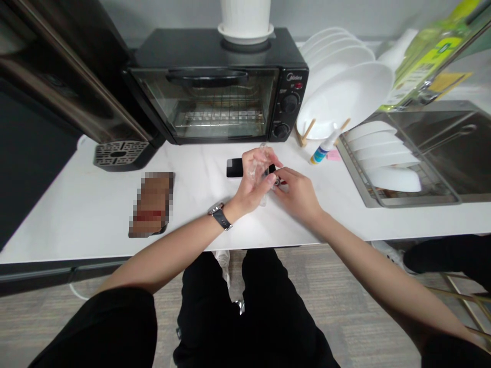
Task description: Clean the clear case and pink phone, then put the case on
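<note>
Above the white counter, my left hand is closed around a crumpled-looking clear plastic piece, whose exact kind I cannot make out. My right hand meets it from the right, fingertips pinched on a small dark and metallic item too small to name. The two hands touch or nearly touch at the fingertips. Behind my left hand lies a flat black object with a grey patch, partly hidden by the fingers. A watch with a dark strap is on my left wrist.
A black toaster oven bears a white pot. White plates stand in a rack, with a small bottle before them. At right is a sink with a dish basket; at left, a blurred-out phone-like object and a drip tray.
</note>
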Available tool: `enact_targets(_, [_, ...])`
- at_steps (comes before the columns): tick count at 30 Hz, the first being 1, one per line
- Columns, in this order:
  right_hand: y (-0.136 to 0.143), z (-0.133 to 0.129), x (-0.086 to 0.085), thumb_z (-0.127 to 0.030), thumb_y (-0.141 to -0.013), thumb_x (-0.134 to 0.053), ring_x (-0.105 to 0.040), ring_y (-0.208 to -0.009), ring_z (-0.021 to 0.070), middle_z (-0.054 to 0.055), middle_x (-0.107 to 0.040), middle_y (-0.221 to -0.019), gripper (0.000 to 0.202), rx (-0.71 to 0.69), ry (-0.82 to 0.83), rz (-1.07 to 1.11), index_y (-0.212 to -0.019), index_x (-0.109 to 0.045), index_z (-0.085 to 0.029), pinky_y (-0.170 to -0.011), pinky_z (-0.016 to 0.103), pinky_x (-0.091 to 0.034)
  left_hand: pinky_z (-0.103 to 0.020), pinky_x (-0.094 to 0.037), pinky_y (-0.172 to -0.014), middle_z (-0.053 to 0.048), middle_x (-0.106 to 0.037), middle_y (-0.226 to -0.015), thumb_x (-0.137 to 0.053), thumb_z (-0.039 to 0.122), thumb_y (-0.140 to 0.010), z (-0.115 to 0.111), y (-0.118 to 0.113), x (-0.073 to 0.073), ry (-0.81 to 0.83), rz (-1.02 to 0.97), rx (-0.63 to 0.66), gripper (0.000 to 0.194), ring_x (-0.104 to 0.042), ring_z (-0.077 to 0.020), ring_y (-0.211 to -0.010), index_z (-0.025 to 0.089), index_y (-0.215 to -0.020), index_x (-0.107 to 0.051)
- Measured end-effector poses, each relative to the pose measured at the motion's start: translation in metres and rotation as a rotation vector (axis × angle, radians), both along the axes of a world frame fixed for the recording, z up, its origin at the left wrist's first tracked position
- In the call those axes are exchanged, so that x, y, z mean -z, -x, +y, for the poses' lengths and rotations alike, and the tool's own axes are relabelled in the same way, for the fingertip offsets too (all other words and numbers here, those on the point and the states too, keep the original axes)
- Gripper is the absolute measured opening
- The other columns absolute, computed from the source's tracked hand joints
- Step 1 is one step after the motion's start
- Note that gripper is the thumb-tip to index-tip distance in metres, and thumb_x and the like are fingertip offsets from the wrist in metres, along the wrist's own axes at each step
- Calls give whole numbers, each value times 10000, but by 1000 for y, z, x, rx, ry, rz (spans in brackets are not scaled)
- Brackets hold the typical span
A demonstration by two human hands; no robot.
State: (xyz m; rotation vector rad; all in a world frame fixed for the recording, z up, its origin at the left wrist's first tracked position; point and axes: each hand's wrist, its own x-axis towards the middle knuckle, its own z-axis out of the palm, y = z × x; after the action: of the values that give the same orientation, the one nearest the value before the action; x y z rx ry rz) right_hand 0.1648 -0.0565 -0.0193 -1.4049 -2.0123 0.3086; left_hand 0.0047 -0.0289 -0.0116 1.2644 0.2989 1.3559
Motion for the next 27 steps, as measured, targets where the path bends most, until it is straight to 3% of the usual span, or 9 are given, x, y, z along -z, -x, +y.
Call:
enact_targets(5, [-4, -5, 1, -181, -982, -616, -660, -863, 212, 73, -764, -984, 169, -38, -95, -203, -954, -781, -208, -703, 323, -461, -475, -462, -1114, -8, -568, -1160, -779, 440, -906, 5, -4, 7, -80, -10, -15, 366, -653, -199, -1100, 340, -1130, -507])
enact_targets(11, [-13, -18, -6, -172, -999, -611, -674, -949, 205, 61, -771, -1060, 223, -277, -123, -349, -1069, -810, -245, -698, 315, -477, -446, -522, -1003, -13, -529, -1149, -689, 464, -981, 4, -5, 7, -150, 34, -61, 323, -636, -179, -1002, 352, -1177, -457])
enact_targets(16, [-16, -12, -11, -183, -1019, -587, -665, -893, 213, 75, -788, -981, 230, -156, -164, -425, -1040, -813, -219, -649, 331, -444, -429, -523, -997, -13, -539, -1155, -677, 491, -994, -2, -3, 1, -96, 73, -72, 313, -631, -177, -990, 343, -1148, -448])
enact_targets(20, [-14, -21, -18, -222, -1055, -557, -689, -967, 209, 43, -806, -1011, 242, -344, -191, -289, -1010, -794, -247, -742, 335, -518, -401, -542, -1008, -9, -574, -1180, -737, 557, -940, -2, -3, -2, 51, 44, -40, 447, -647, -169, -988, 354, -1227, -461])
enact_targets(24, [-11, -24, -27, -267, -1049, -584, -701, -947, 219, 61, -792, -1022, 189, -109, -292, -80, -1124, -755, -240, -810, 354, -541, -325, -578, -865, -22, -612, -1187, -721, 646, -910, 4, -5, -3, 315, -31, -8, 525, -667, -172, -987, 354, -1288, -503])
enact_targets(27, [-4, -13, -26, -227, -1037, -584, -699, -928, 211, 51, -790, -1027, 182, -86, -252, -178, -1105, -751, -251, -733, 332, -493, -278, -574, -769, -32, -627, -1153, -568, 675, -993, 8, -7, -3, 447, -28, -14, 456, -675, -172, -980, 319, -1274, -527])
